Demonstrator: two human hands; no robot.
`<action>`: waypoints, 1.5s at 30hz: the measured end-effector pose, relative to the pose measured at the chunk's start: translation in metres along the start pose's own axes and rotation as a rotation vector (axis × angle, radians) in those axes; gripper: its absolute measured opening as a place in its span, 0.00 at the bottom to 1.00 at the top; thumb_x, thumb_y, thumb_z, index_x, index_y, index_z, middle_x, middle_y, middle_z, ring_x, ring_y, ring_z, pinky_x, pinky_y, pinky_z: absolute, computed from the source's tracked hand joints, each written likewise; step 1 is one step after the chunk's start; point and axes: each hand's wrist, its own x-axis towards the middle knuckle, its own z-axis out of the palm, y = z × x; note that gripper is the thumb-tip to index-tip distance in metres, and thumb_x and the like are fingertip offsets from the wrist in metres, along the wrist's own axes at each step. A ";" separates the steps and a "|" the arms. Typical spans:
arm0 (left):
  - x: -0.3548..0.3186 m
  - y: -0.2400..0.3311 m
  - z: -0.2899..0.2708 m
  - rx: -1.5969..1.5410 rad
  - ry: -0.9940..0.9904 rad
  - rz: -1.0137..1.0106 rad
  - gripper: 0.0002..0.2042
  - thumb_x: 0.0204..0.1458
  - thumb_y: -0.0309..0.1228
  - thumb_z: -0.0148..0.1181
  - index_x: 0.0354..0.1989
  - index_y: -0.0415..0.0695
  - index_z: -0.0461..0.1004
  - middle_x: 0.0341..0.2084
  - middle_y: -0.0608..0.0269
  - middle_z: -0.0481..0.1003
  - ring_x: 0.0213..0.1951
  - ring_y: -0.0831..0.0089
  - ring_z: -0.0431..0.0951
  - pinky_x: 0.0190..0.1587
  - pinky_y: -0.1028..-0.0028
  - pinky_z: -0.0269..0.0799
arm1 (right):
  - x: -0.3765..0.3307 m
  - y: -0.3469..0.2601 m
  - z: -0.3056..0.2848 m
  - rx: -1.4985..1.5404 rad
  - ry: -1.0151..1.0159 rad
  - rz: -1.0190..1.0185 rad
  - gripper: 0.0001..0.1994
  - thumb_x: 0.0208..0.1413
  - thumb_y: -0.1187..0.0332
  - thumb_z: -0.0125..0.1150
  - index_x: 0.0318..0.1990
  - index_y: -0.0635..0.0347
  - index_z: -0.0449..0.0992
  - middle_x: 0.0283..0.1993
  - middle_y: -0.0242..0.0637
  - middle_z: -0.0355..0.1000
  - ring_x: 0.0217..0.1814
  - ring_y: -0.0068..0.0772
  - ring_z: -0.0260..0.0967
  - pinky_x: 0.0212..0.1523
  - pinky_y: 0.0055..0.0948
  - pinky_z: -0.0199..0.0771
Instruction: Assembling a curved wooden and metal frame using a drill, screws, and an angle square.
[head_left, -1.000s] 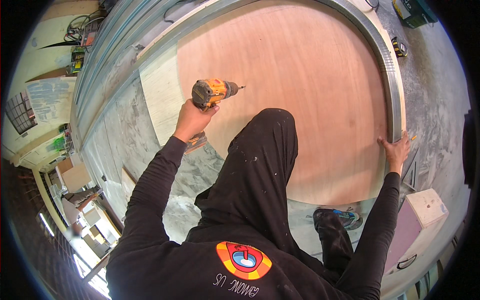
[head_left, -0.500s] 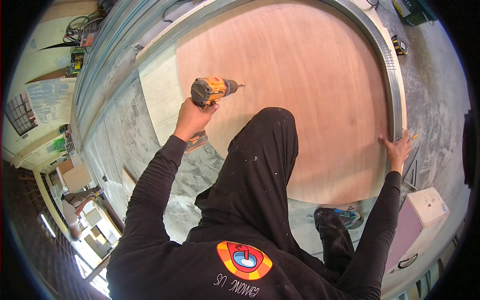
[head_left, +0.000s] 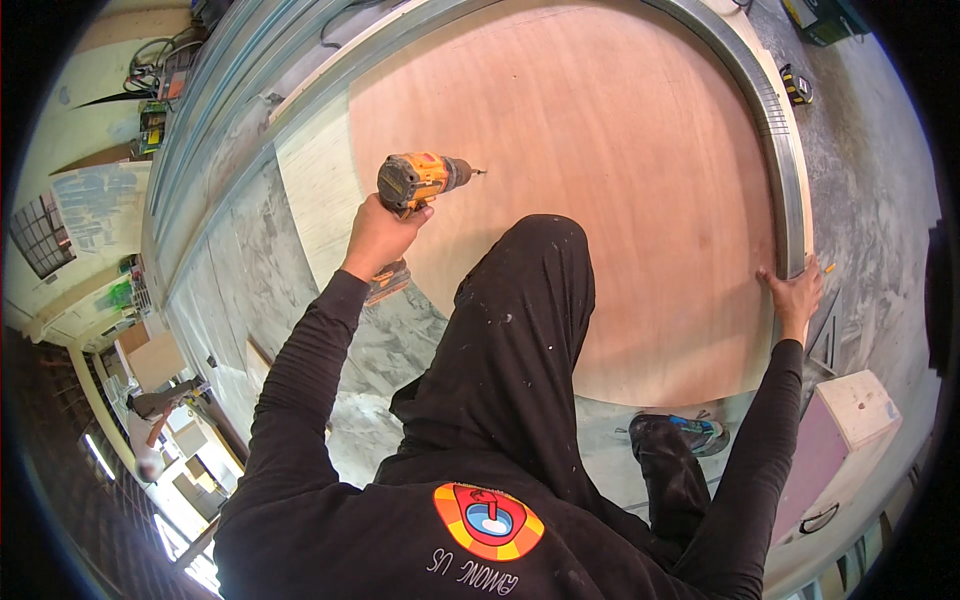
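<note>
My left hand [head_left: 382,238] is wrapped round the grip of an orange-and-black cordless drill [head_left: 412,180]. The drill is held above a large plywood sheet [head_left: 600,200] with a rounded outline, its bit pointing right. At the sheet's right side, my right hand [head_left: 795,298] grips the lower end of a curved metal track [head_left: 790,190], thumb on the inner side and fingers over the outer side. A pale wood strip [head_left: 805,215] runs along the outside of that track. The parts of the fingers under the edge are hidden.
My bent knee [head_left: 550,250] rises over the sheet. A tape measure [head_left: 797,85] lies outside the curve, with a dark green box [head_left: 825,18] beyond. At lower right stands a white-and-pink box [head_left: 840,440]. Long metal profiles [head_left: 215,120] lie at left. Another person [head_left: 150,430] is far left.
The drill and my left hand have shifted very slightly left. My right hand keeps its grip on the track's end. The far person has moved a little.
</note>
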 end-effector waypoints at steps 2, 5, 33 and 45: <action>0.000 0.000 0.000 0.014 -0.002 -0.002 0.16 0.48 0.38 0.70 0.39 0.39 0.82 0.31 0.48 0.82 0.37 0.55 0.84 0.41 0.63 0.77 | 0.000 -0.001 0.000 0.001 -0.008 0.003 0.58 0.30 0.44 0.81 0.70 0.55 0.56 0.66 0.54 0.58 0.70 0.61 0.54 0.65 0.59 0.57; 0.000 0.000 -0.001 0.020 -0.014 -0.016 0.16 0.48 0.38 0.70 0.40 0.39 0.82 0.31 0.48 0.82 0.37 0.55 0.84 0.41 0.63 0.77 | 0.001 -0.002 0.000 -0.003 -0.010 0.002 0.58 0.29 0.43 0.81 0.69 0.55 0.56 0.66 0.55 0.58 0.70 0.62 0.54 0.65 0.59 0.57; 0.014 0.022 -0.010 0.243 -0.198 -0.034 0.15 0.50 0.30 0.66 0.47 0.41 0.78 0.42 0.52 0.81 0.46 0.58 0.81 0.50 0.66 0.75 | 0.001 0.000 0.001 -0.019 0.000 0.020 0.59 0.28 0.42 0.81 0.69 0.53 0.56 0.65 0.52 0.60 0.69 0.60 0.55 0.64 0.60 0.57; 0.016 0.029 -0.014 0.242 -0.212 0.001 0.15 0.49 0.31 0.67 0.44 0.38 0.78 0.39 0.47 0.81 0.45 0.53 0.81 0.48 0.64 0.75 | 0.001 0.000 0.003 -0.010 -0.008 0.026 0.59 0.27 0.43 0.82 0.70 0.54 0.56 0.66 0.51 0.59 0.70 0.59 0.53 0.66 0.57 0.56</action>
